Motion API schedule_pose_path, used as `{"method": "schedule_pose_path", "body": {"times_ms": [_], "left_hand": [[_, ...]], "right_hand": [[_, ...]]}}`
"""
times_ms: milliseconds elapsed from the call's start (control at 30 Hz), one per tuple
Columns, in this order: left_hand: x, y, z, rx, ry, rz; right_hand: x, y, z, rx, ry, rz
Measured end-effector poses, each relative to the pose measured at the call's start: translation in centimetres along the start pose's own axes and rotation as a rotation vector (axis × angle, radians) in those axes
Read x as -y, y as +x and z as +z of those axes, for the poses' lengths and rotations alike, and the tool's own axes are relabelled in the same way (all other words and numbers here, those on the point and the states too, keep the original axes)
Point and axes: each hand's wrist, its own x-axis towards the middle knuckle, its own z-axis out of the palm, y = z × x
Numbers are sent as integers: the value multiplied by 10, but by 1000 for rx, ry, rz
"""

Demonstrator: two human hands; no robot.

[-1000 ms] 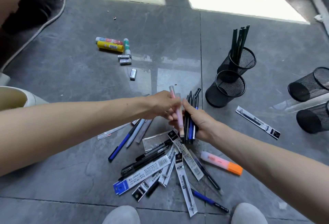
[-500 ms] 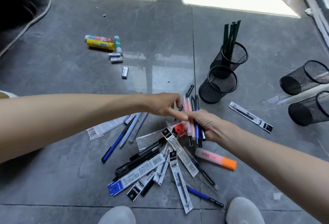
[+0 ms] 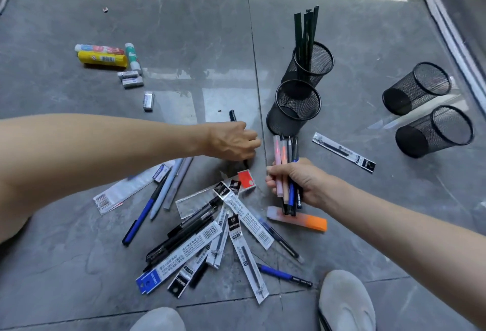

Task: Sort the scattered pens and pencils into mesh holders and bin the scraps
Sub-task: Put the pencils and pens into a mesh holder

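Observation:
My right hand point(image 3: 299, 182) grips a bundle of pens point(image 3: 285, 165), pink, blue and black, held upright just in front of an empty mesh holder point(image 3: 294, 108). Behind that stands a second mesh holder point(image 3: 314, 64) with several dark green pencils point(image 3: 306, 31) in it. My left hand point(image 3: 232, 141) curls round a black pen point(image 3: 232, 115) lying on the grey floor, its tip showing past my knuckles. Below both hands lies a pile of pens and refill packets point(image 3: 210, 231), with an orange highlighter point(image 3: 297, 219) at its right.
Two more mesh holders point(image 3: 418, 89) point(image 3: 436, 132) lie tipped at the right. A packaged refill point(image 3: 344, 152) lies beside them. Glue sticks point(image 3: 102, 57) and erasers point(image 3: 131, 79) sit at the far left. My two shoes point(image 3: 344, 301) are at the bottom edge.
My left hand let go of the pink pen, now in my right hand's bundle, drew back leftward and closed on a black pen on the floor. My right hand moved slightly right.

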Motion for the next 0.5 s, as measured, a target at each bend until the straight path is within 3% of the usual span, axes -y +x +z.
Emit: {"method": "schedule_pose_path", "body": {"times_ms": [67, 167, 267, 367, 433, 500], "left_hand": [[4, -4, -1, -36, -46, -66], [4, -10, -6, -129, -304, -261], [1, -11, -31, -182, -680, -695], [0, -3, -59, -282, -1344, -1198], [0, -2, -70, -360, -1798, -1367], [-2, -7, -75, -325, -2124, -1400]], "right_hand": [[-1, 0, 2, -27, 38, -31], [2, 2, 5, -68, 119, -69], [7, 0, 12, -44, 99, -108], [13, -3, 20, -8, 107, -139], [17, -5, 29, 31, 138, -152], [22, -8, 39, 82, 171, -174]]}}
